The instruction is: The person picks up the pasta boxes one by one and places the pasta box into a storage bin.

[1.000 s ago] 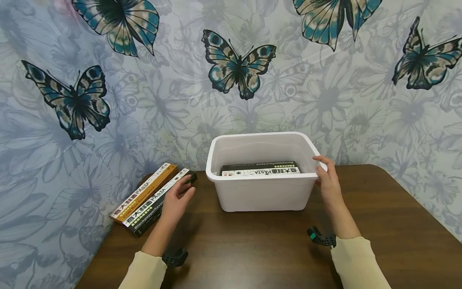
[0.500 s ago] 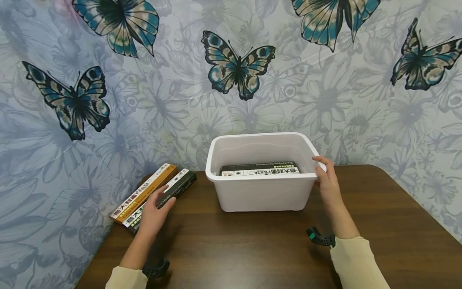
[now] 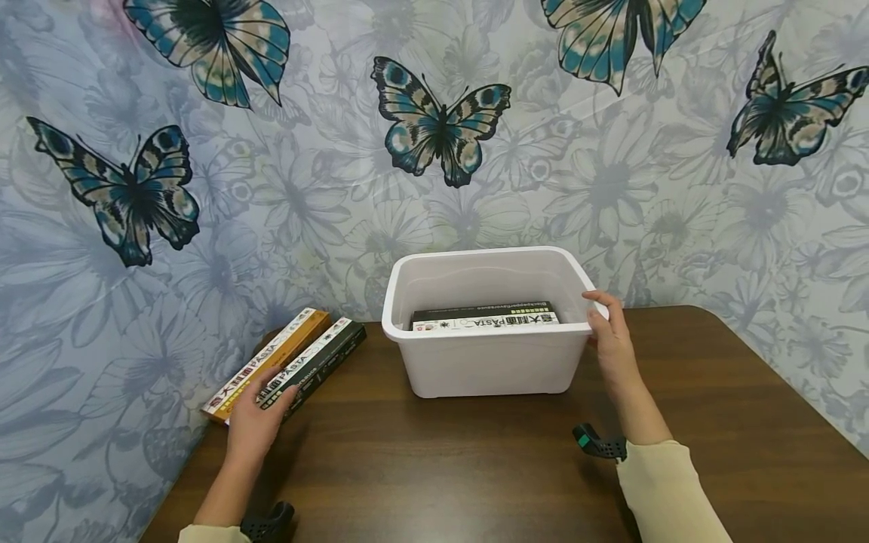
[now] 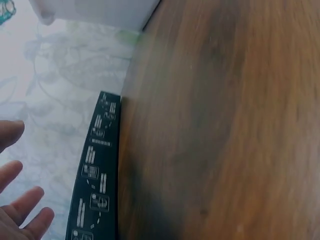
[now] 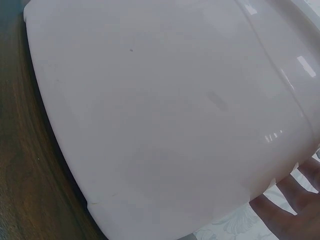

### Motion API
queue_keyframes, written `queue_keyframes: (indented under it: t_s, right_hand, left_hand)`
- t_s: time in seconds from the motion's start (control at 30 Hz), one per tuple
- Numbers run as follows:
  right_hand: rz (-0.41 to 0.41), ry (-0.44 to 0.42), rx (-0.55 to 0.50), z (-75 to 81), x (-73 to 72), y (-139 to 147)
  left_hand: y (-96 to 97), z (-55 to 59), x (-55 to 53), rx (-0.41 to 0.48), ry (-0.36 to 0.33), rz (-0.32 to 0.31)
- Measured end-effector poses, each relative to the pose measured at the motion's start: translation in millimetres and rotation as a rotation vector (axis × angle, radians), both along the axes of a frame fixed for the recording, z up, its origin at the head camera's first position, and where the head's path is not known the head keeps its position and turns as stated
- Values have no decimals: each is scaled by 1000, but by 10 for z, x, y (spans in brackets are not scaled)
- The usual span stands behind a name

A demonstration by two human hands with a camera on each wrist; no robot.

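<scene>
- One wall covering (image 3: 292, 204), pale blue-grey and flowered, with five butterfly prints (image 3: 441, 124), behind the table's far edge.
- Brown wooden table (image 3: 441, 460), rounded at the far right corner.
- White tub (image 3: 495, 366), upright near the table's far edge, roughly midway between left and right edges.
- Orange box (image 3: 288, 351), long and slim with a white lettered strip, lying along the table's left edge by the far left corner.
- Black box (image 3: 329, 366), same slim shape, just beside the orange box on the side toward the table's middle; far end pointing toward the far edge, well apart from the tub; side face covered in white print.
- Packed box (image 3: 485, 317), black and white with upside-down PASTA lettering, lying inside the tub.
- Right hand (image 3: 614, 347), pinching the tub's rim at the right end, near the front right corner, thumb on the near side and fingers over the edge.
- Left hand (image 3: 254, 418), fingers and thumb spread, over the black box's near end, close to the table's left edge; firm contact or not: cannot tell.
- Dark wrist bands (image 3: 597, 443), one below each hand, toward the table's near edge.
</scene>
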State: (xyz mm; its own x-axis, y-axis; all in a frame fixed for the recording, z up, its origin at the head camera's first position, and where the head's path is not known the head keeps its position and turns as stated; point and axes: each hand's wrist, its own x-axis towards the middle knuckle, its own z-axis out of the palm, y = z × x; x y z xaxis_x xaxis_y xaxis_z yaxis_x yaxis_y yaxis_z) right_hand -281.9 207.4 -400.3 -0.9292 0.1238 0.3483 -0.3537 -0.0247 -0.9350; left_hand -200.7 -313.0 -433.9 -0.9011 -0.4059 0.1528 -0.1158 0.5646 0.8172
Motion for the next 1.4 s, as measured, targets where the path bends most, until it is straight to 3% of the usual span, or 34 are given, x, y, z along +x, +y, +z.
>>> queue_keyframes:
  t_s: [0.3, 0.73, 1.2, 1.3, 1.4]
  right_hand:
    - [-9, -7, 11, 18, -5, -31]
    - [-10, -10, 7, 8, 0, -21]
    - [-8, 5, -1, -15, 2, -7]
    - [-5, 11, -2, -15, 3, -10]
    - [-3, 16, -2, -14, 6, -9]
  left_hand:
    - [-177, -42, 71, -7, -4, 86]
    - [-309, -155, 158, -67, -46, 124]
    - [-333, -274, 222, 58, -75, 86]
    - [-349, -300, 220, 62, -113, 74]
    - [-373, -322, 214, 35, -160, 21]
